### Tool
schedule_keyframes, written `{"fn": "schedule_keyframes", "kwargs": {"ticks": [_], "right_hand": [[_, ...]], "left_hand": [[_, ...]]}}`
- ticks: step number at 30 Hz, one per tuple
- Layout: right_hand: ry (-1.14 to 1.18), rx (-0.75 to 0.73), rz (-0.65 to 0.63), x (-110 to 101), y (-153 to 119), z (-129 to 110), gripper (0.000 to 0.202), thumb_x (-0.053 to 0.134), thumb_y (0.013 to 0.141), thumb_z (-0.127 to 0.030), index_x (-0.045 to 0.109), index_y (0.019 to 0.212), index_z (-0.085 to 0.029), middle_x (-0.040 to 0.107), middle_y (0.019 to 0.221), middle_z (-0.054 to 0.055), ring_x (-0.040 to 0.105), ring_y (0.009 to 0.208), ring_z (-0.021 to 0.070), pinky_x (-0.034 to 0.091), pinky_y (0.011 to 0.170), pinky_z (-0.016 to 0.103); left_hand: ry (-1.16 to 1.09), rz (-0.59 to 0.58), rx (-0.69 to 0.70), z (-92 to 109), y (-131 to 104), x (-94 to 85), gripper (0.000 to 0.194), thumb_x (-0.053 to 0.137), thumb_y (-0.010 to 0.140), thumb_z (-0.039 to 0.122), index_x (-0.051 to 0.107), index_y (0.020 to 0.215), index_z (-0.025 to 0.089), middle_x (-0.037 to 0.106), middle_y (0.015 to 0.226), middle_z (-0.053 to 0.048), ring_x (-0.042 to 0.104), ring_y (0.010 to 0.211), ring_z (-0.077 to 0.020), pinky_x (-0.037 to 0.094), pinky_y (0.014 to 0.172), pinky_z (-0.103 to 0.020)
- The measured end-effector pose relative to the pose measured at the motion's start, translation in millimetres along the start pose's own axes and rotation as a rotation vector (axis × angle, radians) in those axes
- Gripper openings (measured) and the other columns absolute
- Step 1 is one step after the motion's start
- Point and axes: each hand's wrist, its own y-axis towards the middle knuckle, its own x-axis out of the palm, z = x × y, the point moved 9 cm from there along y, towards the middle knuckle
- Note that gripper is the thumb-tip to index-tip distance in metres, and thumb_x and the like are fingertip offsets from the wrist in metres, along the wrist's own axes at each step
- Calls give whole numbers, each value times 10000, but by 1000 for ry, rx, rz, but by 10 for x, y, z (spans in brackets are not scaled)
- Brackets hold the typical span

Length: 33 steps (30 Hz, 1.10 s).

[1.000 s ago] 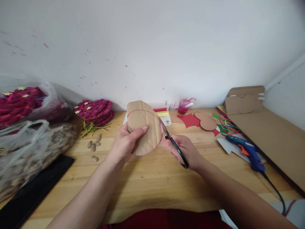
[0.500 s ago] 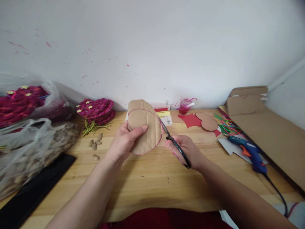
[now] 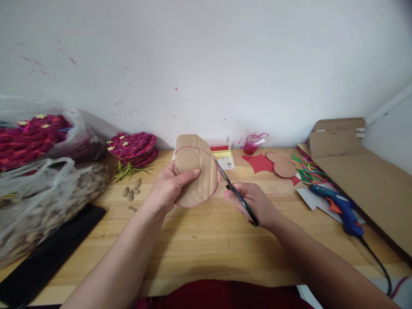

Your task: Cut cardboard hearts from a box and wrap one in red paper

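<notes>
My left hand (image 3: 169,186) pinches a piece of cardboard (image 3: 198,189) from its left side, thumb lying on the front face. A purple line curves across the cardboard and follows its rounded lower right edge; the upper left corner still extends beyond that line. In my right hand (image 3: 252,204) is a pair of black-handled scissors (image 3: 238,193), fingers wrapped round the handles. The scissors' blades meet the cardboard's right edge where the purple line reaches it. Both hands are above the wooden table (image 3: 193,253).
Left are bags of peanuts (image 3: 86,182) and purple peanut-shell crafts (image 3: 28,146), a purple stack (image 3: 133,148) and loose peanuts (image 3: 131,194). Behind stands a cup of magenta paint (image 3: 250,146). Right lie red paper (image 3: 257,162), a cardboard shape (image 3: 283,165), a blue glue gun (image 3: 347,214) and a cardboard box (image 3: 367,184).
The view has shifted slightly, so the surroundings appear a little further right. Both hands keep their holds on the cardboard and scissors, with barely any movement between them.
</notes>
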Motion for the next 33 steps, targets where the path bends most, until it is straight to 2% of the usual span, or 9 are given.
{"fn": "schedule_keyframes", "kwargs": {"ticks": [4, 9, 16, 22, 28, 33], "right_hand": [[0, 7, 9, 4, 8, 28, 555, 672, 873, -614, 389, 625, -207, 316, 597, -58, 328, 541, 92, 244, 496, 241], [121, 148, -50, 119, -7, 240, 520, 626, 904, -642, 423, 682, -218, 410, 536, -68, 485, 402, 110, 355, 397, 226], [87, 97, -92, 103, 9, 280, 535, 561, 955, -657, 461, 701, -197, 513, 626, -31, 582, 468, 113, 410, 437, 211], [132, 109, -68, 104, -9, 293, 584, 492, 954, -732, 412, 700, -212, 472, 580, -43, 492, 429, 96, 366, 414, 221], [40, 78, -69, 84, -4, 164, 593, 507, 936, -739, 379, 674, -223, 433, 548, -40, 398, 450, 100, 280, 434, 255], [-13, 45, -54, 53, 9, 71, 598, 509, 934, -730, 382, 645, -222, 420, 551, -32, 374, 479, 107, 252, 452, 260]], "left_hand": [[8, -4, 4, 7, 21, -11, 542, 942, 618, 273, 715, 1093, 148, 791, 1045, -120, 748, 824, -231, 604, 739, -311], [34, -38, 12, -30, 17, 36, 558, 934, 644, 308, 718, 1133, 146, 777, 1119, -135, 748, 856, -235, 601, 769, -320], [94, -114, -10, -114, -30, 139, 473, 912, 694, 334, 737, 1092, 149, 780, 1115, -130, 743, 849, -218, 596, 767, -300], [58, -103, -17, -102, -25, 144, 510, 920, 676, 310, 734, 1121, 145, 776, 1140, -141, 751, 886, -237, 604, 772, -306], [51, -70, -18, -95, -17, 123, 553, 935, 640, 316, 737, 1126, 139, 780, 1122, -156, 762, 902, -279, 618, 780, -343], [68, -72, -17, -85, -15, 92, 507, 933, 645, 304, 747, 1086, 138, 782, 1125, -151, 761, 879, -258, 616, 764, -323]]}}
